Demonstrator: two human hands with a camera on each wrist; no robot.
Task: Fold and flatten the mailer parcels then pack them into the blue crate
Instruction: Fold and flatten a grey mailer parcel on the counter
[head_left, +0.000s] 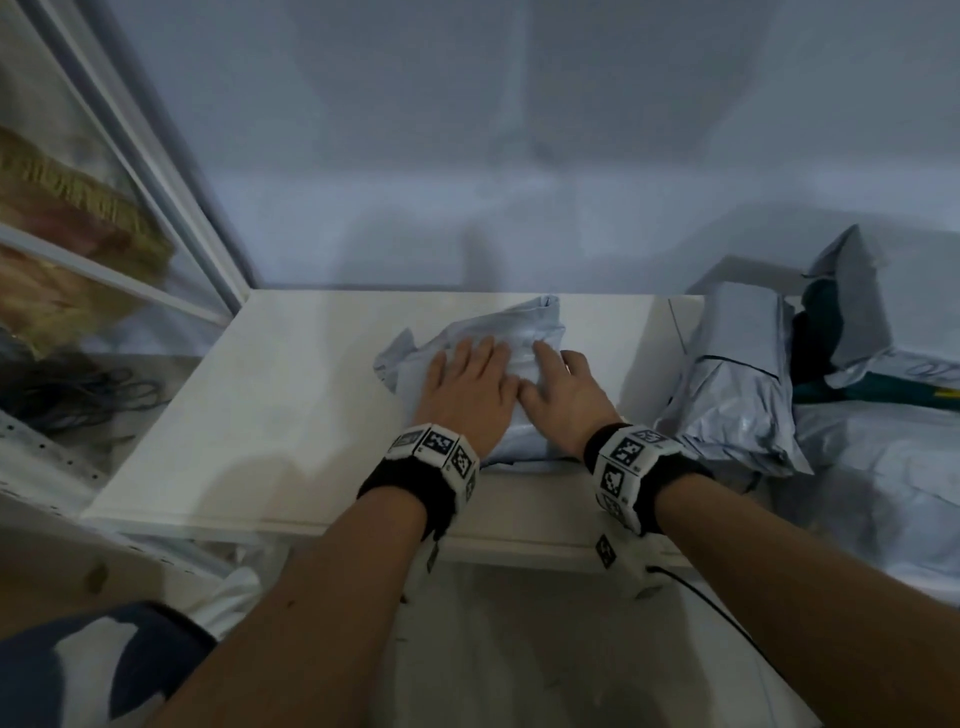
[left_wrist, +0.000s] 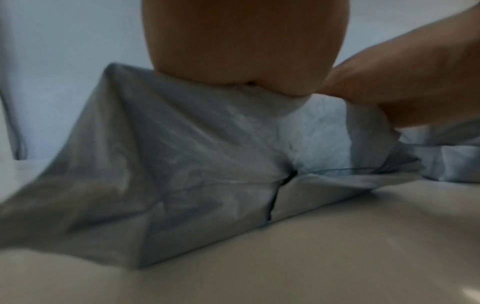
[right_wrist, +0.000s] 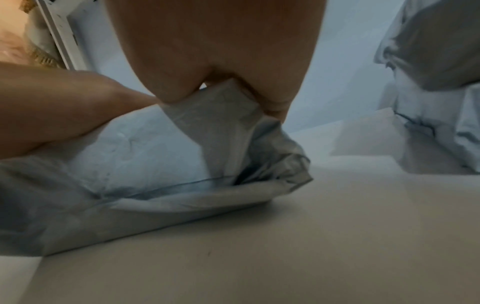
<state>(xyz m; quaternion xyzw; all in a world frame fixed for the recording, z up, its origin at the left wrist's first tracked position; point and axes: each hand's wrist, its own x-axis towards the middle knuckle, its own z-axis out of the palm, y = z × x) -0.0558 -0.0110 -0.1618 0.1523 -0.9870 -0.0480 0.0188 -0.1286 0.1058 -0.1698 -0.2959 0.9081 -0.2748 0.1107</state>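
Mailer (head_left: 498, 338), a soft grey plastic parcel, lies near the back edge of the white counter (head_left: 270, 415), toward its right side. Both hands press down on it side by side. The left hand (head_left: 470, 387) lies flat with fingers straight and spread. The right hand (head_left: 563, 392) also lies flat on top; the right wrist view shows its thumb hooked down over the parcel's right end. The plastic is puffed and creased, with a loose flap sticking out on the left.

Likely trouble: trapped air may spring the fold back open once the pressure lifts. Slick plastic could also slide on the smooth counter under an uneven push. More parcels (head_left: 737, 384) are piled at the counter's right edge, close enough to be knocked by the right elbow. No blue crate shows in any view.
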